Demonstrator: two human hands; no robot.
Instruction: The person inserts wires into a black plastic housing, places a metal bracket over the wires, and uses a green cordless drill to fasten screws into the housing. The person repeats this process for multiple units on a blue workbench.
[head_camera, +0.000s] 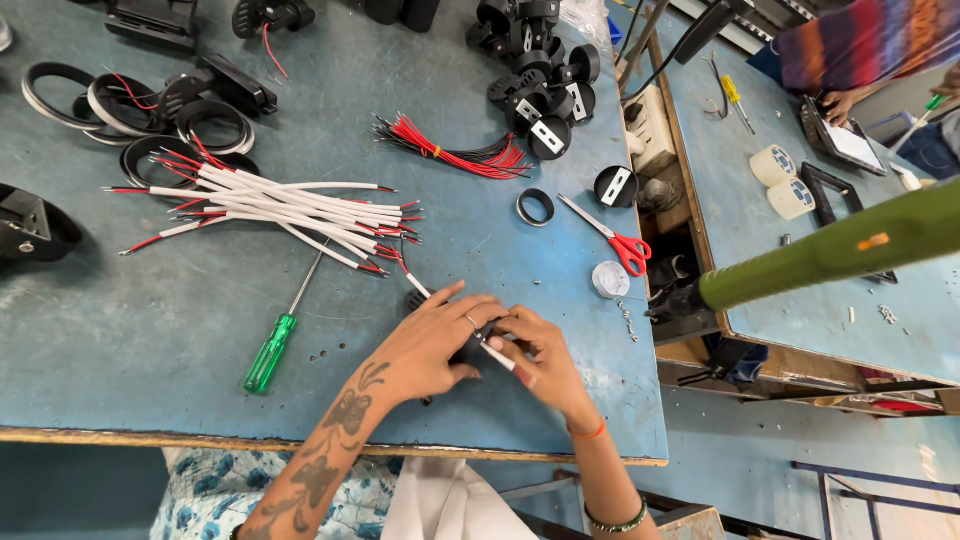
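Blue worn surface (150, 330), scuffed, wooden edge at the near side; a second blue bench (800, 300) stands to the right across a gap.

Far left: black part (30, 228) at the surface edge. Beyond it, black rings (150, 125) with pale rims, red leads trailing among them. Right of these, a fanned bundle of white-sleeved wires (290, 205) with red and black tips, lying across the middle of the surface. Near of the bundle, a green-handled screwdriver (272, 348), shaft pointing away toward the wires.

Centre near: left hand (430, 345), tattooed forearm, fingers curled over a small dark part (482, 333). Right hand (545, 362) meets it from the right, fingertips pinching the same part and a white-sleeved wire (497, 356) running through the grip; one end of that wire extends away toward the bundle. Both hands closed narrow on the piece, held just above the surface near its front edge.

Further away: loose red and black wires (455, 150), a pile of black round housings (535, 75), a single black ring (535, 207). Right of that, red-handled scissors (615, 237), a small silver spool (610, 279).

Right bench: two tape rolls (782, 180), yellow-handled screwdriver (735, 97), another person's hand (840, 103) at a tablet. A green bar (840, 250) crosses in front, blurred.
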